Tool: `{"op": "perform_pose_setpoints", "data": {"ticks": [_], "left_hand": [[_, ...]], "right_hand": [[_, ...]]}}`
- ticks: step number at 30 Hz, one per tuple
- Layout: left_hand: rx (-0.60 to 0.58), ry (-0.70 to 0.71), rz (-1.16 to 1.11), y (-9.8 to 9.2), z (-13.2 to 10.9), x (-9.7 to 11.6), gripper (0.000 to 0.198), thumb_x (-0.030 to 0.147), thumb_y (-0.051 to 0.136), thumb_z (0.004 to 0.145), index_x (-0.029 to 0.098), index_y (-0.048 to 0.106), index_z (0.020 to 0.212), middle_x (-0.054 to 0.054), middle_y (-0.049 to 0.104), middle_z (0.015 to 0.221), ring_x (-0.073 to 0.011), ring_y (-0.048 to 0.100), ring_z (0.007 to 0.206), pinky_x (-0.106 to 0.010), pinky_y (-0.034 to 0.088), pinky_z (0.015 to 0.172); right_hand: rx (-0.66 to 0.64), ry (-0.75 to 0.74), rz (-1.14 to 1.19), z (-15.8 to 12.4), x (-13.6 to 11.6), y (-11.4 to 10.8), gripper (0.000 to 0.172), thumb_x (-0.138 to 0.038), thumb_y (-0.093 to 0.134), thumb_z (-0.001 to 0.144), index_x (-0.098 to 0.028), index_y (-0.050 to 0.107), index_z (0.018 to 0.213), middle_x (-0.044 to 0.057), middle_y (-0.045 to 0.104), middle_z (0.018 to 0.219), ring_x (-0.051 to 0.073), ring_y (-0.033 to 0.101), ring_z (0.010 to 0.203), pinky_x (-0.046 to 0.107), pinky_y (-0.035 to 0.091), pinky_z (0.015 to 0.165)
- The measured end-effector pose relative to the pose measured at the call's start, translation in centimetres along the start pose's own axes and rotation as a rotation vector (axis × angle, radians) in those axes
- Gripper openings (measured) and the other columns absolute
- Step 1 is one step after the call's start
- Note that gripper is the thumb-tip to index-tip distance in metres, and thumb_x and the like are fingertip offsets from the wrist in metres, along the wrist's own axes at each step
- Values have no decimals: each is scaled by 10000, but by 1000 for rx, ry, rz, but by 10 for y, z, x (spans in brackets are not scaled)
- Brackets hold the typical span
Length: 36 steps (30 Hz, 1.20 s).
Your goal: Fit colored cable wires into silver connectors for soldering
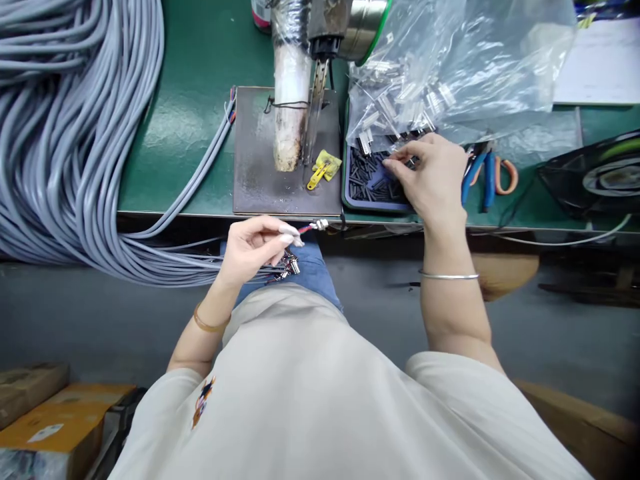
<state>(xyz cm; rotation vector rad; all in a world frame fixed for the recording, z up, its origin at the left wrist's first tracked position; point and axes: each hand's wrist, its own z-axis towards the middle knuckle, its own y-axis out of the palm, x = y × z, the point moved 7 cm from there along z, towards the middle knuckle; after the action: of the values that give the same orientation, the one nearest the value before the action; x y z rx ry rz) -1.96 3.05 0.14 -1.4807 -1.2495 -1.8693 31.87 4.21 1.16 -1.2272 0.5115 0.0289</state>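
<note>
From the head camera, the left hand point(257, 243) is below the table edge, over the lap. Its thumb and fingers are closed on a red wire point(306, 229), whose metal terminal point(320, 225) sticks out to the right, just under the table point(200, 80) edge. More terminals point(290, 265) hang in a bunch beneath this hand.

The right hand point(433, 175) is on the table, reaching into a tray point(346, 195) full of black sleeves point(367, 175). Its fingertips point(396, 164) are pinched together among the sleeves; whether one is caught between them does not show.

A clear bag point(465, 60) of metal parts lies over the far side of the tray. Blue-handled cutters point(480, 175) lie just right of the hand. Left of the tray sits a metal plate point(260, 167) with a white cylinder point(291, 100) and a yellow clip point(324, 167) on it. A big coil of grey cable point(65, 133) fills the left side, with strands running towards the lap.
</note>
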Motion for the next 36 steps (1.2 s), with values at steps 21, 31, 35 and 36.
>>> {"op": "perform_pose_setpoints", "data": {"ticks": [21,31,35,36], "left_hand": [[170,-209,12,8,10,-30,444,495,886,682,140,649,805,-4,686,679,-6,422,363,-173,277,346],[166,-219,-10,8,9,-33,459,490,894,675,132,642,812,-2,674,679,-8,434,362,-169,291,339],[169,-209,-4,7,7,-33,442,486,871,707,134,632,824,6,675,697,-6,443,357,-163,299,336],[157,-207,-2,7,7,-33,425,475,861,722,134,632,830,7,674,701,-5,445,358,-161,303,338]], "right_hand": [[49,-46,869,-107,-130,7,203,-370,683,935,-192,660,841,-25,698,751,95,678,606,177,504,531],[20,-23,757,-116,-133,7,145,-299,713,903,-181,703,818,-54,629,641,38,327,453,221,252,454],[-5,8,754,-117,-132,9,169,-323,706,910,-179,711,821,-45,606,632,49,306,475,238,231,467],[-27,16,757,-118,-133,11,176,-334,702,915,-181,714,828,-45,598,626,51,304,474,242,229,468]]}}
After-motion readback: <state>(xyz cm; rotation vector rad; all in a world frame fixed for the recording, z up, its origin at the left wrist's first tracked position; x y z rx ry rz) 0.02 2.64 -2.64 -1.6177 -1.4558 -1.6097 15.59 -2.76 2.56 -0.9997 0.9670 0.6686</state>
